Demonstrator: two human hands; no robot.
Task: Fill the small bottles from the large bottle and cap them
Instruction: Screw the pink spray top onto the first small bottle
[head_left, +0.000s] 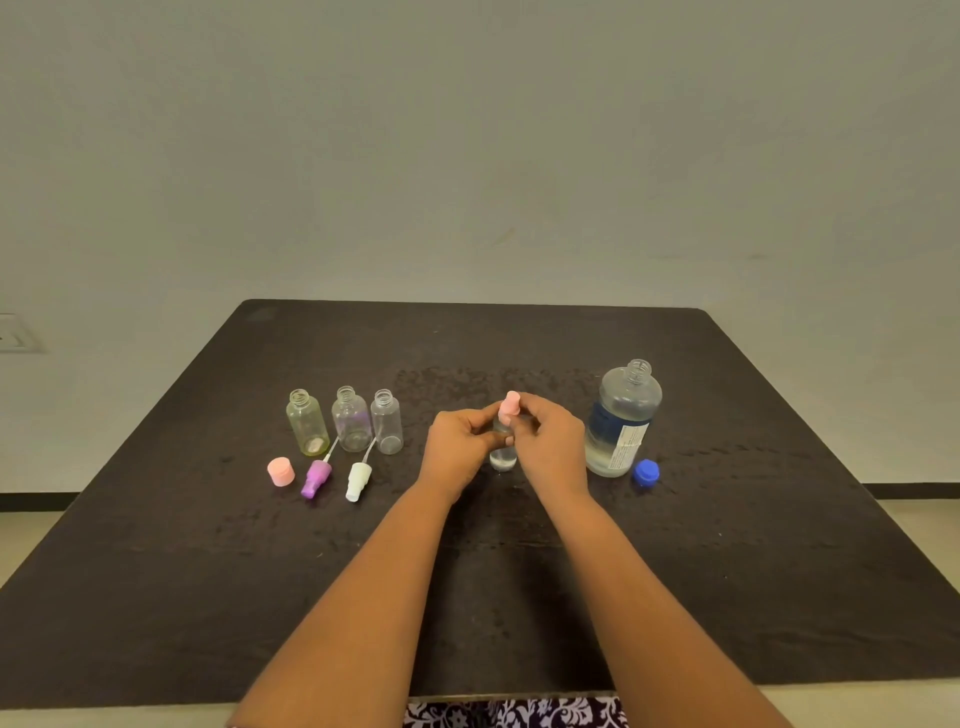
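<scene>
while my left hand (457, 441) grips the filled small bottle (503, 457), my right hand (545, 439) pinches its pink spray cap (509, 406); three empty bottles (350, 427) wait uncapped.

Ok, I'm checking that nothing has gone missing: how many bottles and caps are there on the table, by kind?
Small bottles: 4
Large bottle: 1
Spray tops: 3
Plain caps: 2
Total: 10
</scene>
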